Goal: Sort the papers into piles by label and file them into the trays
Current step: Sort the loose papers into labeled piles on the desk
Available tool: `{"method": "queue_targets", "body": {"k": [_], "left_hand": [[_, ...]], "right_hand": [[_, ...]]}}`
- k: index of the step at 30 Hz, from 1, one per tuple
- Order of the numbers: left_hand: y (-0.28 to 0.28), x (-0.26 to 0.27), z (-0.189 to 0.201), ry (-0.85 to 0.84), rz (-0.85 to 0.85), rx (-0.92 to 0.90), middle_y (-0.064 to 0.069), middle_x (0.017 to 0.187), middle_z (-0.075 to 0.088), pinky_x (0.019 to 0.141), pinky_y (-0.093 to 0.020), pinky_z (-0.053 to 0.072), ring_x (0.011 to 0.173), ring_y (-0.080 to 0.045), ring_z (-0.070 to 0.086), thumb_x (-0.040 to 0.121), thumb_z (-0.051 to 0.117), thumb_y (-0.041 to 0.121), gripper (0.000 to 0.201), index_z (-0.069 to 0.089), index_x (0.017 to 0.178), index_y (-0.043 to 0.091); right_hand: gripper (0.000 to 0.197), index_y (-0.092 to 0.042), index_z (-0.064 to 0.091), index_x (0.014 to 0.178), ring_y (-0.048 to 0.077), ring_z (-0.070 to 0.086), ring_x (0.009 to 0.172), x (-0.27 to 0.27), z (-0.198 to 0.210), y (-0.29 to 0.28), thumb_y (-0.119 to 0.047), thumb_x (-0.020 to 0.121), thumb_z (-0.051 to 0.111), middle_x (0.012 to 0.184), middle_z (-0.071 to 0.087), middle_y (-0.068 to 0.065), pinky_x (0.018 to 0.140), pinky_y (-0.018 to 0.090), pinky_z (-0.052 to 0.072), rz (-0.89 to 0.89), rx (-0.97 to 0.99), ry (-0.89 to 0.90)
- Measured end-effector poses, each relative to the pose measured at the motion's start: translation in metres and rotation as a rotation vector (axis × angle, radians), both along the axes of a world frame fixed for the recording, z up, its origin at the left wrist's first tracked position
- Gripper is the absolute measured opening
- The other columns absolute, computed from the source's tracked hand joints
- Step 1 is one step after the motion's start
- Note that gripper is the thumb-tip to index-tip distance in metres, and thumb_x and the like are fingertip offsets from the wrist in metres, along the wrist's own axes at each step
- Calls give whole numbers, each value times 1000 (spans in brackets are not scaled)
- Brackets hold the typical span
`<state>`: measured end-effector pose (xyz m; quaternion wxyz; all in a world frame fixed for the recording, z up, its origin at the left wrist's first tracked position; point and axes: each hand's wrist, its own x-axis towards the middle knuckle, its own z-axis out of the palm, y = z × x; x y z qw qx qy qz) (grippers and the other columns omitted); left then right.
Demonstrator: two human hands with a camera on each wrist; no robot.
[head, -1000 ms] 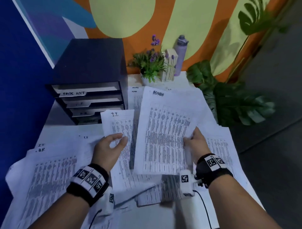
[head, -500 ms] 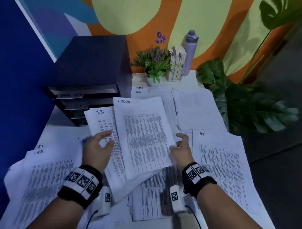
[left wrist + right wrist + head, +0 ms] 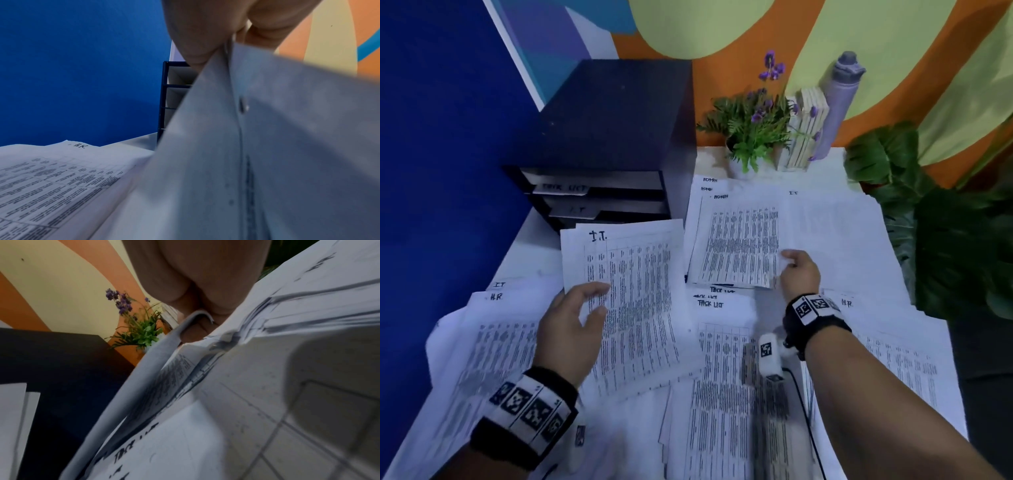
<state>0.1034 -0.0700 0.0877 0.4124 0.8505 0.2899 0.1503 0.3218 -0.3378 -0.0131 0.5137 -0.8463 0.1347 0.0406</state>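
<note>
My left hand (image 3: 585, 305) holds a printed sheet marked I.T. (image 3: 633, 301) by its left edge, slightly lifted; in the left wrist view my fingers (image 3: 195, 52) pinch that sheet (image 3: 267, 146). My right hand (image 3: 792, 265) pinches the lower right corner of a sheet marked ADMIN (image 3: 739, 240), which lies on the ADMIN pile near the back. In the right wrist view that corner (image 3: 185, 327) curls against my fingers (image 3: 195, 301). The dark tray cabinet (image 3: 616, 137) stands at the back left, its labelled trays (image 3: 592, 190) facing me.
Other piles cover the table: TASK LIST (image 3: 722, 359) in front, H.R. (image 3: 482, 342) at the left, H.R. (image 3: 893, 342) at the right, I.T. (image 3: 828, 233) at the back right. A potted plant (image 3: 753, 137), books and a bottle (image 3: 839, 102) stand behind. Large leaves (image 3: 945, 240) border the table's right edge.
My right hand carried the ADMIN sheet from mid-air in front of me back and down onto the ADMIN pile. My left hand kept hold of the I.T. sheet.
</note>
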Motion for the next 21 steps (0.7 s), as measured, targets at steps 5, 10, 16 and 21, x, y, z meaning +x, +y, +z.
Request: {"method": "queue_targets", "body": {"k": [5,10,16,21], "left_hand": [[2,-2,1,-35,9,-31,26,106,54,97,-22,35,102,9,50,89,65,6,29,65,105,30],[1,-1,3,-82,-3,-167,37,113,52,102,-24,33,108,20,44,84,72,9,45,57,108,43],[-8,1,3,-97,0,-342,23,125,47,102,-23,34,123,2,42,74,82,8,78,41,127,49],[-5,1,-18,-89,43,-365,0,111,69,77,-24,52,96,-11,67,88,67,11,70,32,137,47]], "right_hand": [[48,-10,48,138,30,41,134,3,16,19,4,92,42,149,36,14,110,39,37,190,-105,-2],[47,-26,45,139,14,46,126,-55,43,38,-29,94,57,141,46,-7,106,37,38,418,310,117],[35,-28,54,124,14,63,111,-110,39,50,-28,90,65,117,67,-7,97,37,48,443,439,201],[26,-19,65,112,17,70,94,-130,46,38,-6,90,63,100,74,-2,83,34,57,183,504,185]]}}
